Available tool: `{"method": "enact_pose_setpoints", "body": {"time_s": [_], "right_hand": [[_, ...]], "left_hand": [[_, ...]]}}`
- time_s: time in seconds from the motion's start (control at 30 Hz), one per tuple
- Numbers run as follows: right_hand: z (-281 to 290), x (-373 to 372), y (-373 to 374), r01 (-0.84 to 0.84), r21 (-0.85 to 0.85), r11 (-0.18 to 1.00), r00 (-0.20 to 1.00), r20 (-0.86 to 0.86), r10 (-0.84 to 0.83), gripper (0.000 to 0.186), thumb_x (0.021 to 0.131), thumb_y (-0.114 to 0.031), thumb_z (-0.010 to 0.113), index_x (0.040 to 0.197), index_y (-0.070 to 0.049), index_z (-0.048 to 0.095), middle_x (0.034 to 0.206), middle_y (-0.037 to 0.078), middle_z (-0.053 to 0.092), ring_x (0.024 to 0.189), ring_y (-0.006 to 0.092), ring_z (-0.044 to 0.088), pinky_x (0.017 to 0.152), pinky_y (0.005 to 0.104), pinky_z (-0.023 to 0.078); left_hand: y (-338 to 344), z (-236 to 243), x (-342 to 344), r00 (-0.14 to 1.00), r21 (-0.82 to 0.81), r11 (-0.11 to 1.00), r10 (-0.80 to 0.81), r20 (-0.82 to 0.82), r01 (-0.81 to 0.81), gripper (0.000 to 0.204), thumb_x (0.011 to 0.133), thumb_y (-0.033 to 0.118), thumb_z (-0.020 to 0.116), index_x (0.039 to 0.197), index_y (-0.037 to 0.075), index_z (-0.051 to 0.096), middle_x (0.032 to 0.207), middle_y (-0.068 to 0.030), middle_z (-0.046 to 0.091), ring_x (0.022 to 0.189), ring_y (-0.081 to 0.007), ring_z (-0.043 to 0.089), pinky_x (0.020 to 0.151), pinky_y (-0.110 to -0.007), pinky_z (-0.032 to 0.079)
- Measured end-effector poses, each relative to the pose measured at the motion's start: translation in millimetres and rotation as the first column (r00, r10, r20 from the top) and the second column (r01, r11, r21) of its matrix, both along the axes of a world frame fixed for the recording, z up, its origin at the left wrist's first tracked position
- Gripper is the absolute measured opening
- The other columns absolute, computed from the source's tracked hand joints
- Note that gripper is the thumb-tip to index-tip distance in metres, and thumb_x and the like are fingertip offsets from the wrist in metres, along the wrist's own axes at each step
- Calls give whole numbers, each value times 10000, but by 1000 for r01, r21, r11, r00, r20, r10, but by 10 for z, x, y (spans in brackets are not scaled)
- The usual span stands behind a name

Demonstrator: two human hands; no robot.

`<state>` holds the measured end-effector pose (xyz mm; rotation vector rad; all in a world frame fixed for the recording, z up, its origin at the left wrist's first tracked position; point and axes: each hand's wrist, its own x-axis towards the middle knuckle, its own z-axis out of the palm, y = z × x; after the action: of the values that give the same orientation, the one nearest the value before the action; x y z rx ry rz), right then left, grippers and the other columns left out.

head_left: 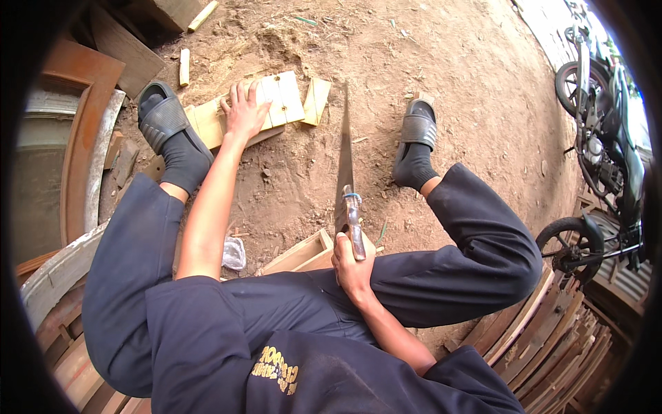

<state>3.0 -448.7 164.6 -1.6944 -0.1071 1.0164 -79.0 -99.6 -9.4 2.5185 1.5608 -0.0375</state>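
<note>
My left hand (246,110) lies spread on a pale yellow wooden board (284,96), pressing on its top. Dark pencil-like lines and a few dark spots mark the board near its right end. Another piece of wood shows beneath it. A short offcut block (316,101) lies at the board's right end. My right hand (354,265) is closed round the handle of a handsaw (346,148). The saw's long blade points away from me, to the right of the board and apart from it. A blue band wraps part of the handle.
A wooden box-like frame (301,252) and a clear plastic bag (234,253) lie close to my lap. Small wood sticks (185,67) are on the dirt ground. A brown framed panel (76,131) leans at left. Motorcycles (598,152) stand at right, near stacked curved slats (538,338).
</note>
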Motion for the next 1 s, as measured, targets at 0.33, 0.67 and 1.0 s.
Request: {"method": "enact_pose_setpoints", "body": {"time_s": [0.33,0.67,1.0], "right_hand": [[-11,54,135,119,111,987,993,-6,-119,207,922,-68,590,747,-63,479,623,-43,449,521,33,388,456,235,324],[166,14,340,162,141,977,971,-199,-133,171,921,-31,547,788,-56,442,596,-25,429,444,44,377,391,224,297],[147,36,401,189,100,977,955,-251,-159,210,925,-30,549,765,-77,421,586,-35,405,434,42,358,386,233,283]], "left_hand": [[-439,497,1126,860,-170,853,-508,-46,494,840,786,287,719,1495,172,285,1579,-186,141,1462,-354,136,1147,-632,77],[-137,-565,1675,651,-211,820,-555,-517,531,1157,690,354,813,1548,267,42,1573,-214,141,1421,-423,206,1083,-625,240],[842,1187,1508,987,-34,987,-160,-15,159,1265,560,216,889,1539,235,88,1574,-210,-4,1454,-360,47,1163,-595,64]]}}
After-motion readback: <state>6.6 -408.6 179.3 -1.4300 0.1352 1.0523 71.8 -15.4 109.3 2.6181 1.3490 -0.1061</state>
